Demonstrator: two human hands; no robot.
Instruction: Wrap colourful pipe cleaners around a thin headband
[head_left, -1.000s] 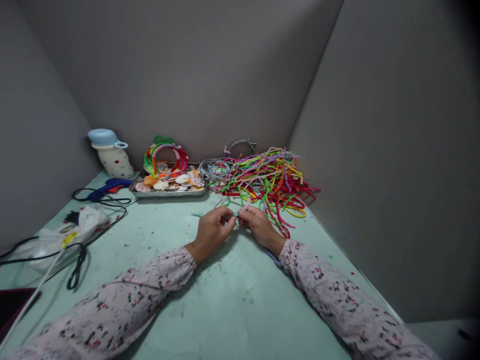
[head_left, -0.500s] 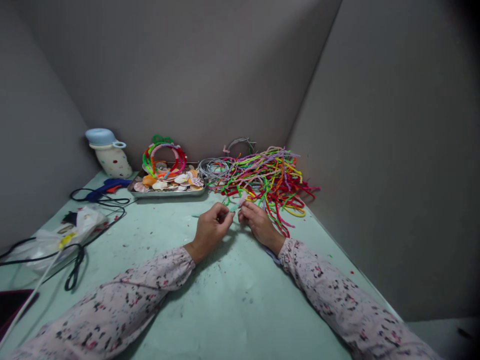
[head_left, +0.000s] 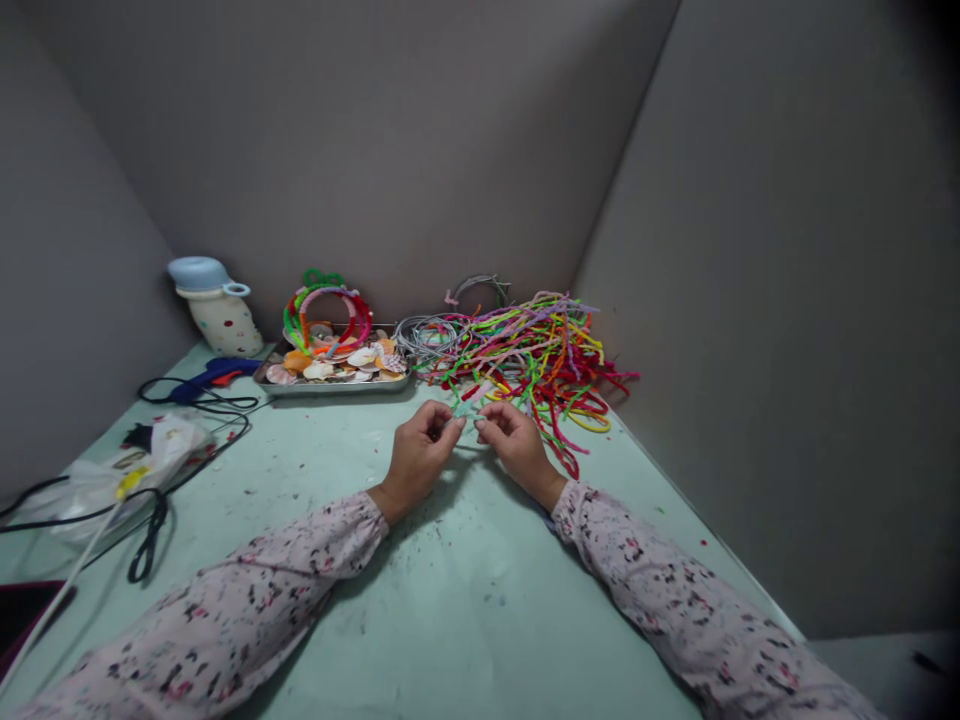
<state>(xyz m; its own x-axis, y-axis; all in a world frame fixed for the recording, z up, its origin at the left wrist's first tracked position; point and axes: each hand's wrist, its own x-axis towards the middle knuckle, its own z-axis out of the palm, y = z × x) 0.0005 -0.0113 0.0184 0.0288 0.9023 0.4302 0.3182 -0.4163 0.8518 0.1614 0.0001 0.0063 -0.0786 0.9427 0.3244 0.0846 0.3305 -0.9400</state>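
Near the middle of the table, my left hand [head_left: 420, 455] pinches a small pale green fuzzy piece [head_left: 466, 410] between thumb and fingers. My right hand [head_left: 519, 445] is closed on the other side of the same piece, its thumb and index finger pressed together. The two sets of fingertips are a short gap apart. A pale pink strip shows just behind the green piece. Beyond my right hand lies a tangled pile of coloured fuzzy stems [head_left: 547, 345].
A metal tray [head_left: 337, 388] of shells holds coloured rings [head_left: 364, 320]. Coiled grey wire [head_left: 427, 337] lies beside it. To the left are a bottle [head_left: 225, 320], a blue glue gun [head_left: 202, 380], black cables [head_left: 154, 540] and a plastic bag [head_left: 169, 440].
My right hand has shifted slightly down and left, and its fingertips now grip beside the green piece. The pink strip no longer shows between its fingertips. My left hand has barely moved.
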